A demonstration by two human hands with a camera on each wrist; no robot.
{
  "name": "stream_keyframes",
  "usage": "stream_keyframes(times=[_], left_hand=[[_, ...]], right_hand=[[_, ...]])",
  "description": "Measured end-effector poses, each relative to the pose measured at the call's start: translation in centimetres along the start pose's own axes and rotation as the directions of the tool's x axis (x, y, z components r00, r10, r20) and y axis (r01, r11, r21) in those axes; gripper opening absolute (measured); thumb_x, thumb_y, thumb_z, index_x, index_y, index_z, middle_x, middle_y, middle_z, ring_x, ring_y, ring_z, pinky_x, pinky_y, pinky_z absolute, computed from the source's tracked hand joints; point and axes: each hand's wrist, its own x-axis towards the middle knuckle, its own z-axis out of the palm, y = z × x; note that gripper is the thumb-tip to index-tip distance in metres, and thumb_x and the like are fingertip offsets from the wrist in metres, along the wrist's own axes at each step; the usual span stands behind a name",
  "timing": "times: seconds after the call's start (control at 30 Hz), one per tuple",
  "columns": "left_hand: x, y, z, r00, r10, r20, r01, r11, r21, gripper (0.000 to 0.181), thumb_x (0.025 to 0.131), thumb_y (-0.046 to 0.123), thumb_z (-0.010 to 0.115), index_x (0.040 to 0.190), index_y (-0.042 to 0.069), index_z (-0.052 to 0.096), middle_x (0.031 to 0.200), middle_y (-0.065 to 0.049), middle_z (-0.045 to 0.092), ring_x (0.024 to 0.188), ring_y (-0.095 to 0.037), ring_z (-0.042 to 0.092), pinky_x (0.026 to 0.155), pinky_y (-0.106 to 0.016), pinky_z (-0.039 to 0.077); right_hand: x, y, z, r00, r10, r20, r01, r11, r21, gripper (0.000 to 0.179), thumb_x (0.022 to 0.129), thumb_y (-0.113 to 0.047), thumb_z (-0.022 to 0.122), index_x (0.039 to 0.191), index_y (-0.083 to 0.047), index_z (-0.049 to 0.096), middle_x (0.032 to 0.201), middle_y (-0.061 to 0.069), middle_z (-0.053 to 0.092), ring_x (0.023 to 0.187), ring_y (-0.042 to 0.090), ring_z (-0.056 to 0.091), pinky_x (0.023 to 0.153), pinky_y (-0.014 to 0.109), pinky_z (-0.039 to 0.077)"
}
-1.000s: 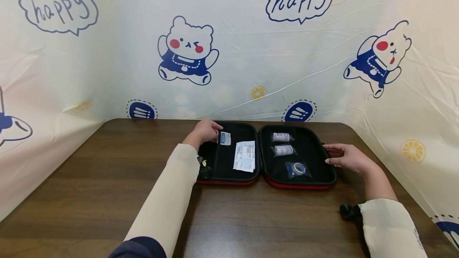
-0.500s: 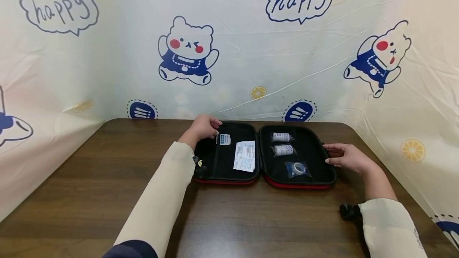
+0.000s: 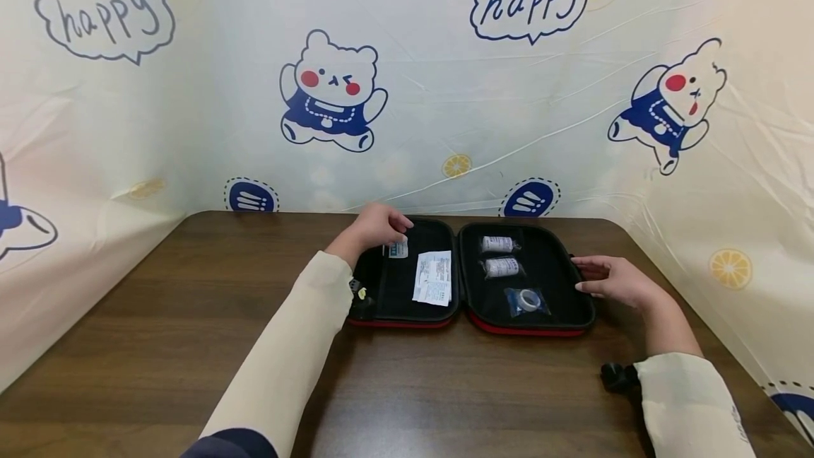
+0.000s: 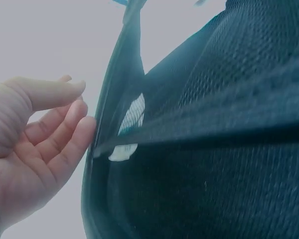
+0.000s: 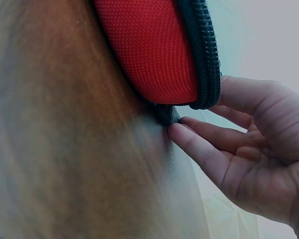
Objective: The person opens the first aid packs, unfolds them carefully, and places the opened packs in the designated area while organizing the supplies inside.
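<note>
A black-lined zip case (image 3: 432,228) with a red shell lies unfolded on the table. My left hand (image 3: 376,226) hovers over its left half, beside a small white-and-blue packet (image 3: 398,249). In the left wrist view this hand's loosely bent fingers (image 4: 72,127) hold nothing visible, and one fingertip meets the rim. A strap crosses the white packet (image 4: 124,152) there. At the case's right edge my right hand (image 3: 620,281) holds the rim with thumb and fingers. The right wrist view shows its fingertips (image 5: 177,130) at a black tab under the red shell (image 5: 149,50).
A white printed packet (image 3: 433,278) lies in the left half. The right half holds two wrapped white rolls (image 3: 498,244) and a bagged ring-shaped roll (image 3: 528,300). The wooden table (image 3: 407,387) ends at a cartoon-printed curtain (image 3: 413,90) behind the case.
My left hand moved slightly left and up off the case's left edge, then rightward over the small packet, now partly covering it. My right hand stays at the right edge.
</note>
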Motion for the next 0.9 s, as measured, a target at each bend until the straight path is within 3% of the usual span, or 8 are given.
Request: stream_keyframes(times=[0.2,0.43,0.57,0.77,0.9], left_hand=[[0.0,1.2,0.8,0.994,0.043,0.104,-0.042,0.999,-0.011,0.032,0.086,0.006,0.073,0.117,0.002,0.070,0.101,-0.009,0.067,0.084,-0.022,0.062,0.076,-0.034,0.057],[0.1,2.3,1.9,0.972,0.081,0.220,-0.081,0.997,-0.012,0.029,0.085,0.004,0.074,0.114,0.004,0.072,0.095,-0.006,0.067,0.082,-0.024,0.061,0.075,-0.034,0.057],[0.0,2.8,2.6,0.947,0.102,0.305,-0.094,0.995,-0.039,0.029,0.084,0.002,0.074,0.113,0.006,0.073,0.103,-0.008,0.068,0.087,-0.022,0.060,0.073,-0.030,0.057],[-0.3,3.5,3.3,0.894,0.152,0.421,-0.155,0.988,-0.027,0.032,0.083,0.002,0.075,0.114,0.009,0.073,0.110,-0.004,0.066,0.094,-0.019,0.060,0.077,-0.029,0.056],[-0.7,3.8,3.6,0.864,0.140,0.483,-0.138,0.990,-0.040,0.033,0.082,0.002,0.076,0.114,0.011,0.074,0.115,-0.002,0.065,0.098,-0.019,0.061,0.078,-0.030,0.056]], right_hand=[[0.1,0.1,0.0,1.000,-0.002,0.003,0.002,1.000,0.014,0.065,0.089,-0.016,0.071,0.142,0.007,0.042,0.139,0.035,0.042,0.124,0.048,0.046,0.086,0.040,0.055],[0.0,0.1,-0.1,1.000,-0.016,0.004,0.016,1.000,0.014,0.064,0.089,-0.014,0.071,0.141,0.009,0.042,0.139,0.036,0.043,0.123,0.048,0.047,0.084,0.039,0.056],[0.0,0.0,-0.1,1.000,-0.009,0.004,0.009,1.000,0.019,0.064,0.089,-0.015,0.071,0.142,0.008,0.042,0.139,0.036,0.043,0.123,0.048,0.047,0.085,0.039,0.055],[0.1,0.1,-0.2,1.000,-0.010,0.004,0.010,1.000,0.022,0.065,0.089,-0.016,0.071,0.142,0.007,0.042,0.138,0.035,0.044,0.123,0.046,0.048,0.086,0.039,0.055],[0.0,0.2,-0.1,1.000,-0.015,0.006,0.015,1.000,0.025,0.064,0.089,-0.015,0.071,0.142,0.008,0.042,0.138,0.035,0.044,0.123,0.046,0.049,0.085,0.039,0.055]])
